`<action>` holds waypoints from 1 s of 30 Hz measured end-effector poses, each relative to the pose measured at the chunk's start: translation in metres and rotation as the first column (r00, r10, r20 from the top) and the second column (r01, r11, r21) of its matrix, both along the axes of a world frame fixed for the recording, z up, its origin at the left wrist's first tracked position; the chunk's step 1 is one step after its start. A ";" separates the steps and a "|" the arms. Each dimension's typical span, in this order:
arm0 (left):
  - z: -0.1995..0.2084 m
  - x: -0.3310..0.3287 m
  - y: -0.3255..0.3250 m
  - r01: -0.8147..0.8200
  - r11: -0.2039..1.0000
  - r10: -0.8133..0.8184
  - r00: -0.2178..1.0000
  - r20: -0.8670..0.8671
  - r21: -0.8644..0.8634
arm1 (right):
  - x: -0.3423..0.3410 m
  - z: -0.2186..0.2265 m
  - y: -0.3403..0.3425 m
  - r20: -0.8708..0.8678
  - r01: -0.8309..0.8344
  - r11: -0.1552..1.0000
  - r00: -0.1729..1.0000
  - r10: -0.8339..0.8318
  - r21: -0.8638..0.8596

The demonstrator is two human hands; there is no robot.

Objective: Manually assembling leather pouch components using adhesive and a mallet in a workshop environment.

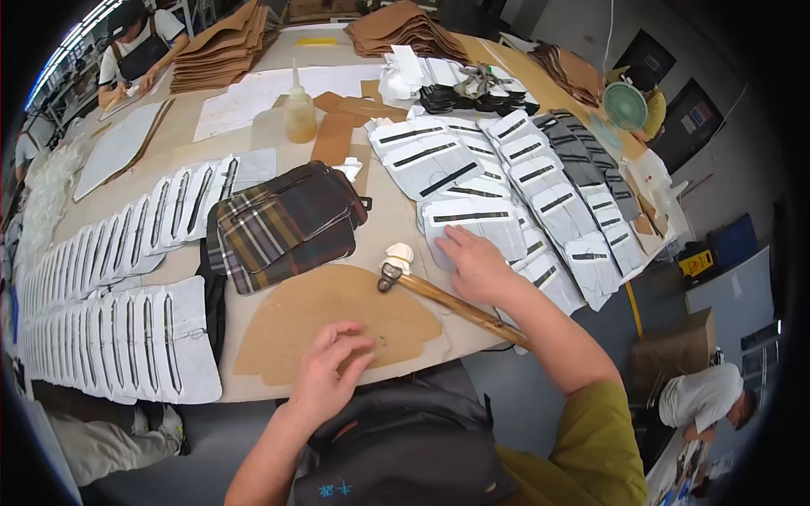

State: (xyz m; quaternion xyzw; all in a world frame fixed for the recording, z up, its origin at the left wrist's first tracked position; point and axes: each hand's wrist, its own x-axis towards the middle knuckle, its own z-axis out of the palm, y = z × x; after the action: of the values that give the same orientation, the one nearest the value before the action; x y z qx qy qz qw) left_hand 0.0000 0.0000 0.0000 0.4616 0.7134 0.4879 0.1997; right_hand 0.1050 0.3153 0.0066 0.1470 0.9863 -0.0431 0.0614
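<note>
My right hand (pixel 477 266) lies with its fingers stretched out on a pale grey fabric panel (pixel 498 234) that has a dark zipper-like strip set in a white border. Over the near edge of a brown curved card template (pixel 325 304) is my left hand (pixel 333 371), fingers loosely bent and apart, nothing in them. A hammer (pixel 447 302) with a wooden handle lies between my hands, its head beside a small crumpled white thing (pixel 399 251). Dark plaid fabric pieces (pixel 283 215) are stacked beyond the template.
Overlapping rows of pale panels (pixel 126 337) cover the left side; more panels (pixel 531 173) spread at right. A squeeze bottle (pixel 300 116) with amber liquid stands mid-table. Brown sheets (pixel 224 46) are piled at the back. A co-worker (pixel 139 51) works at far left; a green fan (pixel 624 105) is far right.
</note>
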 end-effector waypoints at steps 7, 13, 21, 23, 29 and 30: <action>-0.017 0.004 -0.001 -0.131 0.988 0.114 0.976 0.187 0.080 | 0.024 -0.017 0.032 -0.341 -0.062 0.971 0.940 -0.020 -0.229; -0.019 0.006 -0.001 -0.153 0.983 0.138 0.979 0.148 0.097 | 0.016 0.010 0.011 -0.249 -0.162 0.978 0.960 0.126 -0.128; -0.034 0.002 -0.002 -0.191 0.964 0.153 0.968 0.200 0.187 | -0.003 -0.011 0.019 -0.295 -0.155 0.986 0.941 0.165 0.059; -0.037 0.001 -0.002 -0.194 0.963 0.149 0.962 0.231 0.189 | 0.002 -0.017 0.026 -0.459 -0.070 0.995 0.888 0.032 -0.067; -0.036 -0.001 -0.007 -0.186 0.958 0.086 0.911 0.403 0.217 | 0.003 0.055 -0.023 -0.900 -0.134 0.911 0.268 -0.345 -0.389; -0.036 -0.001 -0.008 -0.183 0.960 0.083 0.910 0.407 0.213 | 0.002 0.060 -0.035 -0.897 -0.128 0.910 0.271 -0.349 -0.393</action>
State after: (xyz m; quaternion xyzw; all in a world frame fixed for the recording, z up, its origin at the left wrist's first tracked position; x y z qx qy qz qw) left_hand -0.0014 -0.0085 -0.0361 0.3251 0.6224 0.6680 0.2463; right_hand 0.1070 0.2799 0.0670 0.1459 0.7789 -0.3222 -0.5179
